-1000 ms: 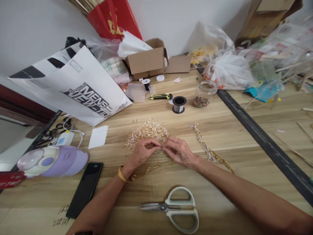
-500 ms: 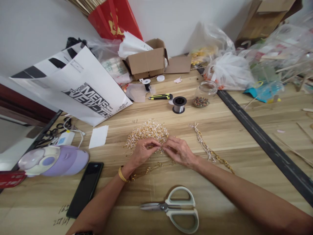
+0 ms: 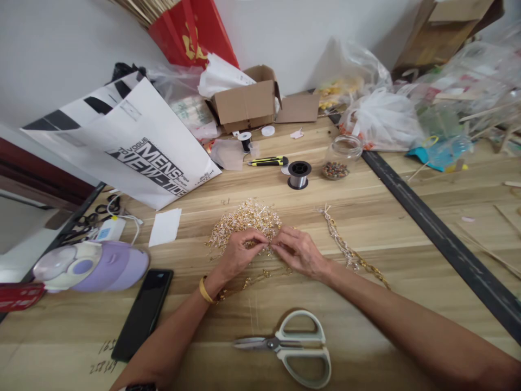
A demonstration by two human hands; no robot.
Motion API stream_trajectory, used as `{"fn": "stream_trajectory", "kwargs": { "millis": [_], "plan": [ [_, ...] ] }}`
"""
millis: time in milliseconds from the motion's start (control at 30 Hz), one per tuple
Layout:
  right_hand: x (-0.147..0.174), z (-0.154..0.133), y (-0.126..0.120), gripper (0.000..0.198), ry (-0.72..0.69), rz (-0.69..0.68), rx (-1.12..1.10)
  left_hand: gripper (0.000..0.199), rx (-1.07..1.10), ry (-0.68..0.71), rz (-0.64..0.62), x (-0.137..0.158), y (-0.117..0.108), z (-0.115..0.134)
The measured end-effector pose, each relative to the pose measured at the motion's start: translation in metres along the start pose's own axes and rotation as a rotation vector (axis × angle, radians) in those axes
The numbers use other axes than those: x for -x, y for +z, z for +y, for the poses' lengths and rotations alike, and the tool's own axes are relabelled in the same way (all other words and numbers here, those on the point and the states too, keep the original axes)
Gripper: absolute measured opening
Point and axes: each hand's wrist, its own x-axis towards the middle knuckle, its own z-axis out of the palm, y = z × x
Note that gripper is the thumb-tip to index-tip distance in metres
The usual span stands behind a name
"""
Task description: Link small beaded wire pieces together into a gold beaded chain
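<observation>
My left hand (image 3: 243,251) and my right hand (image 3: 298,251) meet fingertip to fingertip at the front edge of a heap of small gold and clear beads (image 3: 244,217). Both are closed in a pinch; whatever lies between the fingertips is too small to make out. A thin gold beaded chain (image 3: 254,278) runs across the table just below my hands, its left end passing behind my left wrist. Right of my right hand lies a string of clear and gold beads (image 3: 340,244). White-handled scissors (image 3: 299,347) rest nearer to me, blades pointing left.
Behind the heap are a wire spool (image 3: 299,175), a box cutter (image 3: 267,161) and a glass jar (image 3: 342,157) of coloured beads. On the left lie a phone (image 3: 142,315), a purple bottle (image 3: 108,266) and a white paper bag (image 3: 134,146). A black strip (image 3: 431,233) crosses the right side.
My hands stay in the same pinch at the same spot. Only a very slight shift of the camera view shows.
</observation>
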Motion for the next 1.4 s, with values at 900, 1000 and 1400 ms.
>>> {"fn": "stream_trajectory", "kwargs": {
  "millis": [900, 1000, 1400],
  "plan": [
    [0.0023, 0.0048, 0.0030, 0.012, -0.001, -0.009, -0.032, 0.006, -0.176, 0.146, 0.010, 0.0007, -0.0001, 0.0014],
    [0.0026, 0.0061, 0.0037, 0.012, 0.001, -0.003, -0.019, 0.008, -0.126, 0.101, -0.023, -0.0002, -0.0014, 0.0012],
    [0.0028, 0.0063, 0.0043, 0.011, 0.017, 0.001, -0.004, 0.014, -0.065, 0.043, -0.068, -0.0031, -0.0028, 0.0037]
  ]
}}
